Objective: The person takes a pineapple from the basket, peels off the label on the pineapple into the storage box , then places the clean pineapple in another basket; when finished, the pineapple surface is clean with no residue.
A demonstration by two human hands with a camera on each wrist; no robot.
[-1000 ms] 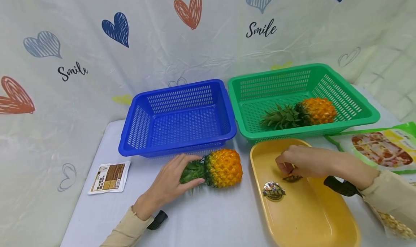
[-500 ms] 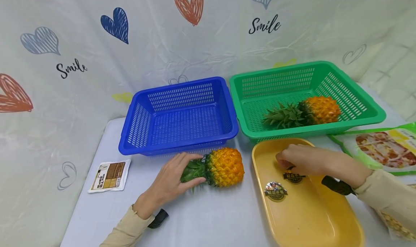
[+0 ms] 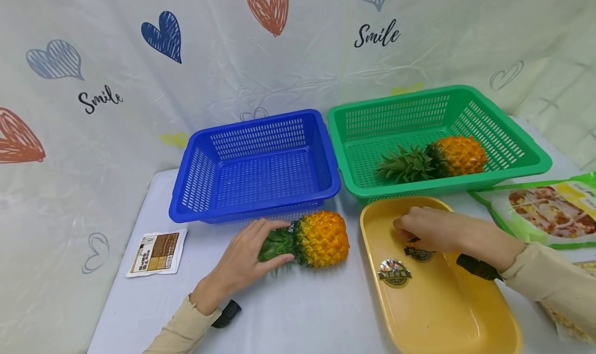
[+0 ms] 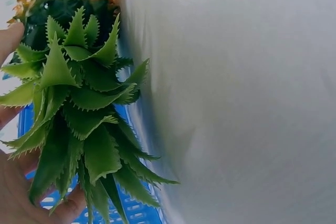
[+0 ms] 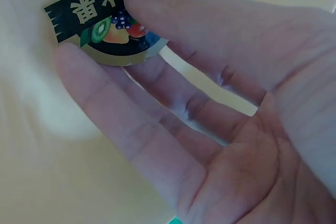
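Observation:
A pineapple [image 3: 323, 240] lies on its side on the white cloth, its green crown [image 4: 86, 93] toward my left hand [image 3: 244, 258]. That hand's thumb and fingers curl round the crown. My right hand [image 3: 435, 230] reaches into the yellow tray [image 3: 437, 312]. In the right wrist view its thumb lies over a round black-and-gold fruit label [image 5: 102, 27], with fingertips at the label's edge and partly hidden behind it. A second label [image 3: 395, 273] lies apart on the tray's floor, to the left.
The blue basket [image 3: 253, 209] stands behind the pineapple. Beside it, the green basket [image 3: 368, 123] holds another pineapple [image 3: 458, 156]. A small packet [image 3: 157, 253] lies at left. A printed food bag [image 3: 549, 211] and a partly hidden bag [image 3: 570, 318] lie at right.
The head view has shifted slightly. The right hand has barely moved at the label; the left hand keeps its place on the pineapple's crown.

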